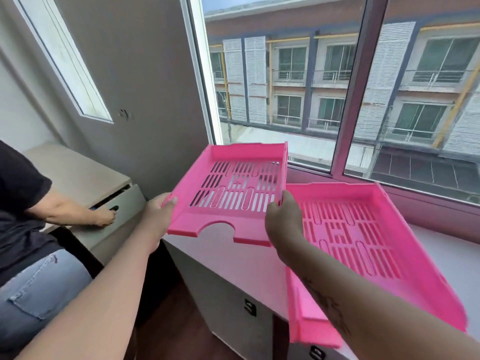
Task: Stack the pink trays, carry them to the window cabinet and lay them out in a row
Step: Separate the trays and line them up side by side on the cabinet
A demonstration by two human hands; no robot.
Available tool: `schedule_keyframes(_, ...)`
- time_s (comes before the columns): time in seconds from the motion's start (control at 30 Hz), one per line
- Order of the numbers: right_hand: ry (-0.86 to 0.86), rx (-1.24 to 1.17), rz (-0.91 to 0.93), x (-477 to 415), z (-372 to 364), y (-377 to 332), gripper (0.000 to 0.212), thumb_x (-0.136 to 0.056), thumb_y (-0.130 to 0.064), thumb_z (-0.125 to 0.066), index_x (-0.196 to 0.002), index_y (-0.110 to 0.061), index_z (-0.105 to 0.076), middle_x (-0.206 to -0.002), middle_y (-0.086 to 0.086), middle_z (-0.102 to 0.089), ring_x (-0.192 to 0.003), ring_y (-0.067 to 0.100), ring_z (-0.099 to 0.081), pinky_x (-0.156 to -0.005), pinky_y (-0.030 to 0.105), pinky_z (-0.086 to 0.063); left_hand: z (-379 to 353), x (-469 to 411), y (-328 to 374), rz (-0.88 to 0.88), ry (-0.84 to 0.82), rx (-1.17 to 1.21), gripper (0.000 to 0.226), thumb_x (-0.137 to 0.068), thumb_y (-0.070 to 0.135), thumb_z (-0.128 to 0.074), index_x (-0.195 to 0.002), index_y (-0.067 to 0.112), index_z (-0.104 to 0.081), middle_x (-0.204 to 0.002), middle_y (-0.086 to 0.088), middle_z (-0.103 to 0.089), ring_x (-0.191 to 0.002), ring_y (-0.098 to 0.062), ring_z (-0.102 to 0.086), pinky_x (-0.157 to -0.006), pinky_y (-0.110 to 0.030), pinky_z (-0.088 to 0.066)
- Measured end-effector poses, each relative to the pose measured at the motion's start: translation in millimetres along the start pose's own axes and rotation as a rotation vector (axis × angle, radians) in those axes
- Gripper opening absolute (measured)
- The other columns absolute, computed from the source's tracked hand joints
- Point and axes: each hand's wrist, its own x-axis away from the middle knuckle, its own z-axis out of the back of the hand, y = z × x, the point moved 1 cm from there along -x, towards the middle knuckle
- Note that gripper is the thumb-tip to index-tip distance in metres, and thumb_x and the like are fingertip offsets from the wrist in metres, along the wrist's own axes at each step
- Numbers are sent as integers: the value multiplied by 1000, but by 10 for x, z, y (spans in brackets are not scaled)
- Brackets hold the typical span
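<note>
The right forearm hides part of the lower pink tray (368, 245), which lies flat on the window cabinet (233, 258). Left hand (158, 216) and right hand (284, 220) each grip a side wall of the raised pink tray (233, 188), held tilted above the cabinet. Tray count: two.

Bright, even daylight pours in through the large window (337, 87) on the far right, with no hard glare. The 2 pink trays (228, 193) glow vividly, and the lifted one casts a soft shadow on the white cabinet top (233, 255) below. The near left corner, by the dark floor (166, 320), is dimmer. The wide-angle lens bends the window frames and walls outward near the edges. Detail is slightly soft throughout, and the near forearms look a little smeared.
</note>
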Motion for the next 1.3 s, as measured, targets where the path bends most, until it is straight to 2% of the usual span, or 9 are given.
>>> schedule_keyframes(0.33,63,34,-187,-281,-1172,263,31,-92,-5,-34,-117,-12,-51,-94,8,-64,-77,25,-61,-68,42,-55,45,-1150,-974,54,-146,-48,27,-98,18,-45,-120,18,-60,-90,17,-61,-88,-14,-62,-62,-23,-44)
schedule_keyframes(0.5,42,22,-256,-404,-1324,470,36,-92,-6,-35,-126,-18,-43,-102,1,-62,-90,24,-61,-77,43,-55,-114,-1328,-1275,104,-178,-25,36,-97,22,-48,-132,16,-55,-111,12,-57,-97,-7,-55,-82,-23,-40)
schedule_keyframes(0.67,-11,70,-277,-406,-1402,609,33,-94,-7,-37,-125,-20,-38,-101,2,-61,-83,18,-60,-73,42,-55,-138,-1435,-1498,132,-228,-84,33,-95,27,-49,-127,27,-56,-106,20,-59,-105,-10,-56,-78,-22,-40)
schedule_keyframes(0.77,-20,99,-290,-441,-1351,550,42,-98,-25,-46,-137,-18,-34,-131,11,-56,-111,28,-58,-95,43,-49,-100,-1482,-1454,101,-240,-127,29,-91,31,-54,-120,27,-57,-103,17,-63,-105,-17,-60,-72,-23,-44)
schedule_keyframes(0.87,-2,148,-234,-518,-1208,369,52,-96,-32,-49,-142,-14,-34,-145,11,-46,-129,26,-47,-100,37,-39,-78,-1506,-1216,13,-140,-250,49,-86,38,-57,-131,20,-51,-128,0,-58,-120,-22,-49,-92,-35,-42)
schedule_keyframes(0.97,44,168,-115,-613,-932,92,40,-94,-28,-51,-130,-12,-52,-131,7,-59,-111,19,-57,-94,33,-46,-232,-1377,-740,-260,17,-369,45,-84,38,-53,-121,13,-56,-120,-10,-60,-118,-29,-40,-91,-41,-39)
schedule_keyframes(1.07,128,234,58,-697,-467,-144,25,-92,-24,-53,-110,-13,-67,-100,2,-70,-84,12,-59,-67,16,-42,-600,-1106,-222,-436,18,-326,32,-83,24,-60,-110,6,-62,-110,-16,-64,-107,-34,-47,-90,-43,-41)
schedule_keyframes(1.17,215,384,164,-713,173,-194,21,-91,-20,-55,-101,-10,-71,-85,3,-70,-75,14,-58,-67,23,-41,-1043,-680,160,-395,-156,-204,29,-84,17,-61,-111,7,-61,-110,-14,-65,-100,-29,-57,-87,-40,-47)
schedule_keyframes(1.3,290,604,103,-653,1103,74,24,-91,-21,-52,-105,-8,-68,-97,12,-72,-84,25,-63,-78,34,-50,-1592,18,449,-203,-415,-42,37,-87,26,-59,-122,14,-55,-117,-4,-63,-98,-18,-60,-80,-27,-46)
